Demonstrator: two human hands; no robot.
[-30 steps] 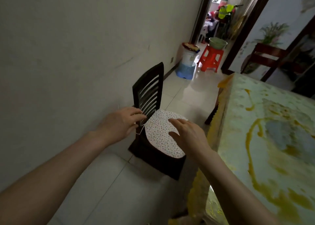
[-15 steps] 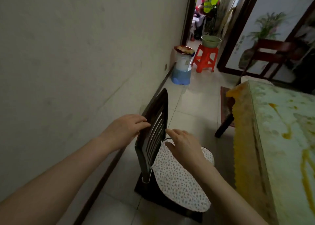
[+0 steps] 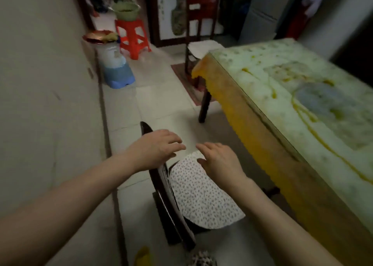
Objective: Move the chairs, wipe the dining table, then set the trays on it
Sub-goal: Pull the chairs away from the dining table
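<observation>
The dark chair is seen at about 6 o'clock in the view, parked in the gap between the wall at 9 o'clock and the worktop at 3 o'clock, with its back turned to the wall side so the walkway along the worktop edge looks freed up, probably the whole point of the chair step. The left hand is held over the top rail of the backrest with the fingers spread and relaxed; whether the rail is actually touched can't be told because of blur. The right hand is hovering flat over the far end of the seat cushion, fingers loosely extended, nothing pinched. The chair looks like glossy dark lacquered wood with a curved back, and the cushion is a rounded pad in pale fabric with tiny speckled print. The worktop is covered in a greenish-yellow patterned cloth under what seems to be a glass sheet, with a scalloped yellow hem hanging down. A second chair, reddish wood, is left at 12 o'clock by the worktop's far corner, so more chair moving is probably needed before wiping. No trays are visible.
</observation>
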